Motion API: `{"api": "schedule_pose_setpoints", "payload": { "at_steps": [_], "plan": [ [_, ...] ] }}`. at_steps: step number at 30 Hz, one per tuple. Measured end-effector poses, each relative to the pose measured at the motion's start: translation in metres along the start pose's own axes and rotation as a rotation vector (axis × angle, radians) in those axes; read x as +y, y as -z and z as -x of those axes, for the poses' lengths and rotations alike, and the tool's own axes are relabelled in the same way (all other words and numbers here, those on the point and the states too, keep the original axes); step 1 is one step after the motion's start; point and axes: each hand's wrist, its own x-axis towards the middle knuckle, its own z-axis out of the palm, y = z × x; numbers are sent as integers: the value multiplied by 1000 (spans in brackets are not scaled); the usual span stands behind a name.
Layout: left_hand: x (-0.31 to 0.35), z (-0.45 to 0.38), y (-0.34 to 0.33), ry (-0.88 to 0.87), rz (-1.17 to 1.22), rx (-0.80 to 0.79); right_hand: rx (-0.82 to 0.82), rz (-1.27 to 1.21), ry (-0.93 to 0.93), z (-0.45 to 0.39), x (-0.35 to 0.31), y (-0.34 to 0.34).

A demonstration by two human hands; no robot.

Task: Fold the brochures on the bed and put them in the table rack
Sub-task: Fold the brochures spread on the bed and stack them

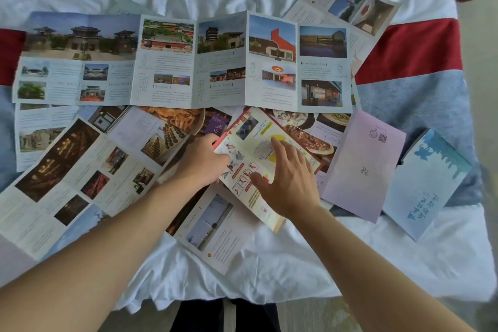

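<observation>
Two hands on one red-and-yellow brochure (258,140): left hand (200,160) fingers gripping its edge, right hand (289,180) fingers spread flat.

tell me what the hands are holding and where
The left hand grips the yellow-and-red leaflet at its left edge; the right hand rests flat on it.

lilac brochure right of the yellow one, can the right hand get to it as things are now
Probably yes. The lilac brochure lies flat and uncovered just right of the right hand, which rests open on the yellow brochure. Nothing lies on top of it; only its left edge overlaps other sheets.
</observation>
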Motion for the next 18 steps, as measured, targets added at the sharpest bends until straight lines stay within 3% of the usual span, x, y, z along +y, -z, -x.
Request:
{"api": "schedule_pose_setpoints", "payload": {
  "at_steps": [5, 9, 14, 18],
  "plan": [
    [-2, 4, 2, -29, 150, 95, -23, 22, 48, 8, 2, -3],
    [2, 7, 1, -37, 383, 151, -43, -114, 83, 17, -8, 3],
    [15, 15, -1, 11, 601, 91, 42, -22, 202, 18, -21, 5],
    [13, 14, -5, -52, 380, 205, 74, -222, 56, 9, -23, 9]
  ]
}}
